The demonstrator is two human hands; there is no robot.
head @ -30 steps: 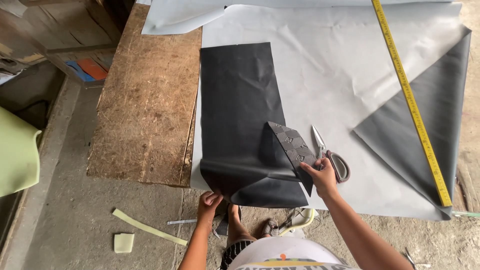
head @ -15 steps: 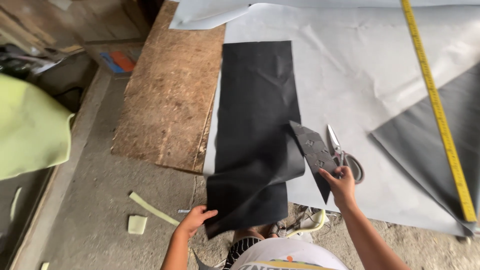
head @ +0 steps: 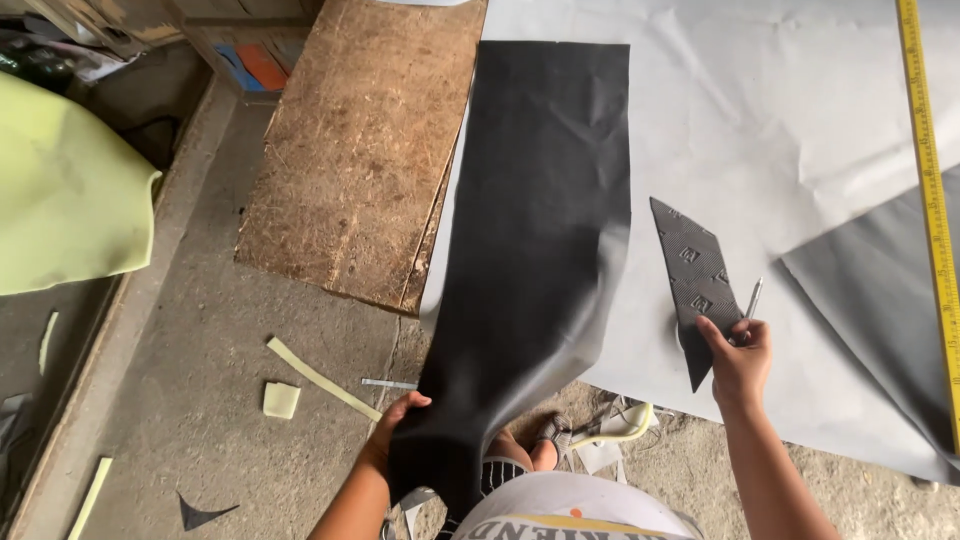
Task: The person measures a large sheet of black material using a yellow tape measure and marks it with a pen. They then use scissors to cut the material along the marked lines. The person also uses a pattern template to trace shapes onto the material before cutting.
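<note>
- Head view, looking down: a long black sheet (head: 545,230) is seen stretched from the top of a pale grey sheet (head: 790,120) down to the person's lap, its lower end hanging off the grey sheet's near edge.
- The black sheet's lower left edge is pinched by the left hand (head: 395,430), thumb on top, fingers curled beneath.
- The sheet is judged soft, thin and light: it sags and ripples where unsupported. It is best taken by an edge or corner, with both ends supported so that folding is avoided.
- A dark patterned wedge (head: 697,275), narrow and pointed at both ends, is lying on the grey sheet, well right of the black sheet. Its lower part is pressed under the fingertips of the right hand (head: 742,360), which is closed around it.
- The wedge is judged stiffer, as it lies flat; an embossed texture should give grip.
- A thin metal tool (head: 753,298) is seen just beside the right hand; whether it is held cannot be told.
- A yellow tape measure (head: 930,200) is laid along the right edge.
- A rough brown board (head: 360,150) is lying to the left, partly under the grey sheet.
- Pale yellow foam (head: 65,190) and yellow scraps (head: 281,399) are on the concrete floor.
- An orange and blue box (head: 250,65) is seen at top left; its print is too small to be made out.
</note>
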